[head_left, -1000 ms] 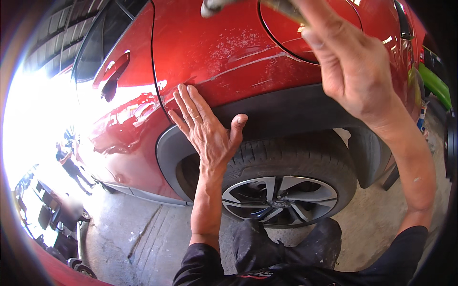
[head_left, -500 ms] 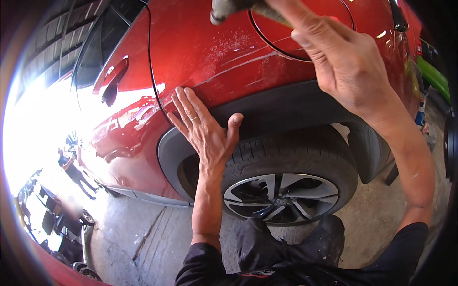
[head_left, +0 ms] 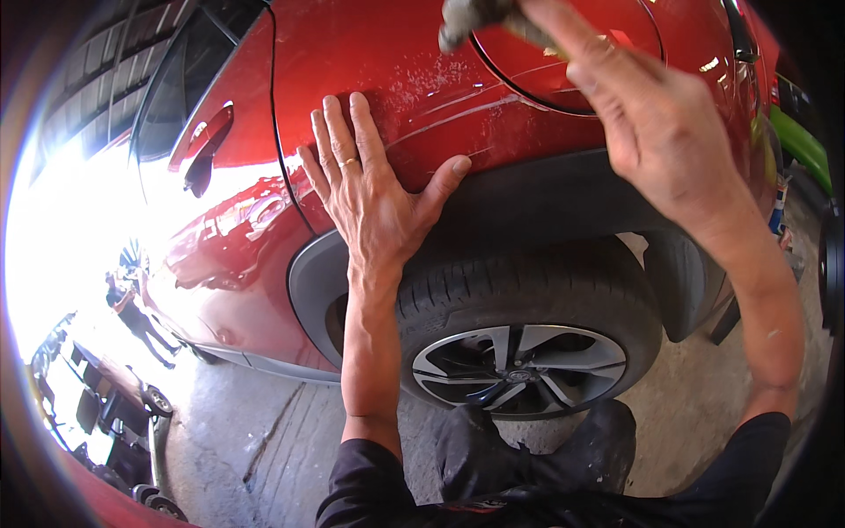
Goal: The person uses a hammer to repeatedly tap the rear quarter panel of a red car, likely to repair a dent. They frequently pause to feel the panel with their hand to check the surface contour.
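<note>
My left hand (head_left: 374,189) lies flat on the red rear panel (head_left: 519,132) of a car, fingers spread, just above the dark wheel-arch trim (head_left: 528,198). Scratches and pale scuffs mark the paint to the right of its fingertips. Raised over the panel, my right hand (head_left: 664,132) is closed round a hammer (head_left: 466,22) with a dull grey head. The head is near the upper edge of the picture, by the round fuel flap (head_left: 572,75). Part of the handle is hidden by my fingers.
Below the trim are the tyre (head_left: 528,282) and its spoked wheel (head_left: 519,370), close to my knees. A door handle (head_left: 207,145) is at left. Another person (head_left: 136,317) stands far left, near a small wheeled vehicle (head_left: 114,396). Something green (head_left: 801,145) shows at right.
My left hand has slid up the panel, away from the trim, with its fingers spread. My right hand and the hammer have shifted slightly right and down.
</note>
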The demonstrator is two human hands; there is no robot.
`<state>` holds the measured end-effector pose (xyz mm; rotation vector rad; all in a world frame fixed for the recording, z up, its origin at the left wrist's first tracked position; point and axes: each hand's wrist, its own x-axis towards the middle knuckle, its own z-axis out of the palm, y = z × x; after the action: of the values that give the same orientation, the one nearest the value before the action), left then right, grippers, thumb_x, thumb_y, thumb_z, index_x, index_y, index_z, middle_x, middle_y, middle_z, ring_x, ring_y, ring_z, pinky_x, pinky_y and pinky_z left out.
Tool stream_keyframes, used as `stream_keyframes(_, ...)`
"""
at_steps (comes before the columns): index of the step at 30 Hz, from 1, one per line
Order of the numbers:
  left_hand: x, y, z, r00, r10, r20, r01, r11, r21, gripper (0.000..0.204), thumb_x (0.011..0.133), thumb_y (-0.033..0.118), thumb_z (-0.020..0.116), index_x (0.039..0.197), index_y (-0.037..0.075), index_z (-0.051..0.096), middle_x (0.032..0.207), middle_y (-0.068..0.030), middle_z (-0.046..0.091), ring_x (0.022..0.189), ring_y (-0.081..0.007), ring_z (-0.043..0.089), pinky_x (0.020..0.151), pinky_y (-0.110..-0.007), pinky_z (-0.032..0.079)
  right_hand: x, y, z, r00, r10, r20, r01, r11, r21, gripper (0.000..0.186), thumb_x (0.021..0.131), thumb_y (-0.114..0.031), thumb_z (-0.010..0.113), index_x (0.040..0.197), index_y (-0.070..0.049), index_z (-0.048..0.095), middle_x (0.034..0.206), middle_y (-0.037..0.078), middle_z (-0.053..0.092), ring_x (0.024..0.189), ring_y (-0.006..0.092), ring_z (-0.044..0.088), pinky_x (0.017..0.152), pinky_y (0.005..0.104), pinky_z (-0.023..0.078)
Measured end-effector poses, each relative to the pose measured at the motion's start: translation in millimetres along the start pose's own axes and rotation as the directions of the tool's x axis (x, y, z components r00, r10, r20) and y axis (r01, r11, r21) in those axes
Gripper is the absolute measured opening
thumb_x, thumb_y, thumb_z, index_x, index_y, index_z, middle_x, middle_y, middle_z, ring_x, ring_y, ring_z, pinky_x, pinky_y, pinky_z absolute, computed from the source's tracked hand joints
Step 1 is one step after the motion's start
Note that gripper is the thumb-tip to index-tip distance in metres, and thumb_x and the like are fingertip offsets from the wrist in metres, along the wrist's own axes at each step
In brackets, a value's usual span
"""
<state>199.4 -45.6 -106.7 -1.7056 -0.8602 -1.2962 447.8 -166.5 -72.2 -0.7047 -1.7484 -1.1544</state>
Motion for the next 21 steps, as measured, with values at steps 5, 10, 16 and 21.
stream_keyframes(5,-2,-1,3,1.000,0.005,-0.019,-0.005,0.999,-0.032,0.118,0.075,0.079,0.064,0.153,-0.003,0.030,0.159,-0.0287,0.026,0.150,-0.0413,0.020,0.121,-0.056,0.007,-5,10,-4,0.998,-0.035,-0.055,0.030,0.996,-0.087,0.044,0.099,-0.003,0.057,0.142,-0.012,0.055,0.112,0.015,0.072,0.085,0.0297,0.073,0.068,0.0356,0.058)
stream_keyframes(10,-4,-2,5,1.000,-0.023,-0.005,0.023,0.998,-0.054,0.119,0.073,0.080,0.065,0.152,-0.003,0.033,0.159,-0.0287,0.026,0.151,-0.0417,0.018,0.121,-0.058,0.005,7,1,-9,0.999,-0.032,-0.035,0.032,0.999,0.013,0.047,0.098,-0.003,0.057,0.143,-0.015,0.053,0.112,0.017,0.071,0.085,0.0325,0.073,0.068,0.0366,0.058)
stream_keyframes(16,0,0,-1,1.000,-0.011,0.001,0.011,1.000,-0.009,0.118,0.077,0.080,0.060,0.153,-0.003,0.029,0.158,-0.0289,0.027,0.149,-0.0411,0.021,0.121,-0.055,0.008,7,0,-10,0.997,0.017,0.076,-0.011,0.997,-0.070,0.046,0.098,-0.001,0.056,0.143,-0.013,0.052,0.120,0.016,0.069,0.093,0.0298,0.073,0.075,0.0365,0.061)
stream_keyframes(21,0,-1,-1,1.000,-0.013,0.002,0.013,0.999,-0.047,0.117,0.076,0.078,0.065,0.151,-0.006,0.033,0.158,-0.0295,0.026,0.151,-0.0420,0.017,0.121,-0.058,0.005,2,8,-7,0.985,-0.139,-0.099,0.127,0.985,-0.115,0.045,0.100,-0.005,0.056,0.144,-0.007,0.050,0.131,0.014,0.065,0.096,0.0256,0.072,0.077,0.0338,0.059)
